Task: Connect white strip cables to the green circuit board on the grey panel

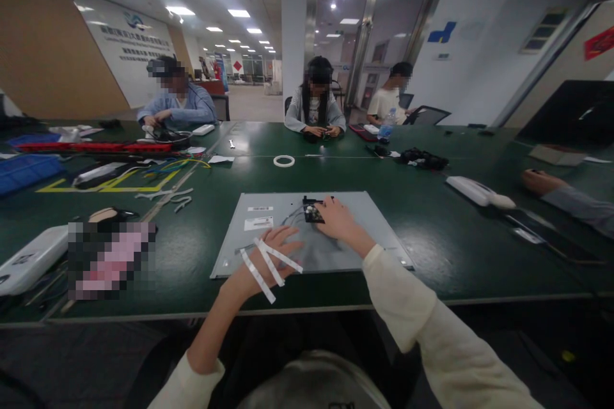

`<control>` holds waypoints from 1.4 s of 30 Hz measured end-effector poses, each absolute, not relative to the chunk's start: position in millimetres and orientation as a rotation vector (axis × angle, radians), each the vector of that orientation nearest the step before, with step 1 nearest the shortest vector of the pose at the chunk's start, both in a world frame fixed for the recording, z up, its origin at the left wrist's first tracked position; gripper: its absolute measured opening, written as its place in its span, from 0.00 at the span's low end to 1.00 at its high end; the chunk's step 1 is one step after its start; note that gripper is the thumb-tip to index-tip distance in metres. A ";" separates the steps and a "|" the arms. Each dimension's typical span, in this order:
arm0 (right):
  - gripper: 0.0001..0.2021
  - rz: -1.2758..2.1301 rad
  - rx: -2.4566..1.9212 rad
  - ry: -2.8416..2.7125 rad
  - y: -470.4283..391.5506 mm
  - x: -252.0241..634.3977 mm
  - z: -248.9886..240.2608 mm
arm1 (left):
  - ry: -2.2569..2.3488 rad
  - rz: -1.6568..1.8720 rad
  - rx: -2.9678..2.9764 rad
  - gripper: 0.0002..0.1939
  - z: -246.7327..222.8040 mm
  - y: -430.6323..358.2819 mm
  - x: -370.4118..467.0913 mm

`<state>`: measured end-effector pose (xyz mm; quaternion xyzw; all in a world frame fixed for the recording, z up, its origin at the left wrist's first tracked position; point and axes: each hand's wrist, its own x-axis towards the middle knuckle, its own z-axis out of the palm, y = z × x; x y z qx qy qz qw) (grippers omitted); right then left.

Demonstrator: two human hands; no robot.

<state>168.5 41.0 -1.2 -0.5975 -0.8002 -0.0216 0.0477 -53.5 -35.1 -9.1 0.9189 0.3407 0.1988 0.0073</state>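
Note:
A grey flat panel (345,249) lies on the green table in front of me, with white labels near its left edge. On its upper middle sits a small dark circuit board (314,213) with pale parts and thin grey cables running left. My right hand (336,220) grips the right side of this board, its fingertips partly hidden. My left hand (271,252) hovers over the panel's lower left, fingers stretched and apart, holding nothing. Several white tape strips (261,275) cling to the back of that hand and hang past it.
A white tape roll (284,161) lies beyond the panel. To the left are a white device (36,259), a blurred pink item (115,259) and blue trays (29,172). A white device (467,192) lies at right, near another person's hand (542,182). Several people sit across the table.

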 end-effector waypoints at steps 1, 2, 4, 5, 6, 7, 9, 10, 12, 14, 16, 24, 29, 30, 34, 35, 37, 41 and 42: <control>0.26 0.011 -1.751 -2.494 41.1 177.2 -0.3 | 1.106 0.598 2.867 0.19 -11.3 -35.6 -53.1; 0.29 0.095 -1.667 -2.546 41.4 185.9 0.7 | 1.141 0.589 2.858 0.19 -13.8 -35.4 -53.6; 0.33 0.256 -1.502 -2.617 42.6 202.1 2.2 | 1.174 0.584 2.838 0.19 -19.2 -34.0 -56.3; 0.34 0.307 -1.442 -2.622 43.4 209.1 2.5 | 1.177 0.584 2.827 0.20 -21.6 -33.0 -58.1; 0.34 0.331 -1.403 -2.608 44.3 215.0 2.1 | 1.175 0.585 2.816 0.21 -23.7 -32.0 -60.0; 0.34 0.324 -1.383 -2.580 45.4 219.9 1.1 | 1.173 0.587 2.805 0.21 -25.0 -31.0 -61.9; 0.35 0.269 -1.384 -2.513 47.8 226.7 -3.3 | 1.175 0.590 2.779 0.23 -25.3 -29.2 -65.8; 0.35 0.245 -1.390 -2.491 49.2 228.8 -6.5 | 1.175 0.592 2.765 0.24 -24.3 -28.4 -67.8; 0.35 0.244 -1.389 -2.473 51.6 230.6 -14.4 | 1.166 0.590 2.739 0.24 -20.6 -26.8 -72.4; 0.35 0.282 -1.373 -2.445 53.1 229.4 -22.3 | 1.165 0.594 2.713 0.24 -17.2 -24.7 -78.4; 0.34 0.301 -1.347 -2.404 53.4 225.6 -28.8 | 1.182 0.611 2.689 0.23 -16.5 -22.1 -86.4; 0.29 0.254 -1.314 -2.353 50.1 207.8 -40.1 | 1.223 0.695 2.644 0.21 -40.8 -12.6 -118.4; 0.26 0.270 -1.308 -2.318 46.9 205.7 -42.3 | 1.187 0.720 2.649 0.21 -53.7 -12.0 -126.3; 0.26 0.271 -1.305 -2.312 45.9 205.5 -42.0 | 1.190 0.725 2.636 0.21 -53.9 -12.7 -127.8; 0.24 0.299 -1.306 -2.283 40.6 203.4 -38.6 | 1.236 0.712 2.561 0.22 -46.1 -18.7 -133.7; 0.24 0.310 -1.316 -2.275 39.0 202.5 -37.4 | 1.249 0.707 2.549 0.21 -43.1 -20.3 -135.0; 0.23 0.324 -1.344 -2.264 35.3 199.9 -35.0 | 1.269 0.705 2.537 0.20 -37.8 -22.4 -137.4; 0.23 0.296 -1.376 -2.260 27.9 193.2 -32.3 | 1.278 0.739 2.535 0.20 -30.6 -22.2 -140.7; 0.23 0.278 -1.372 -2.257 26.6 191.9 -32.1 | 1.280 0.760 2.538 0.20 -28.9 -21.8 -140.4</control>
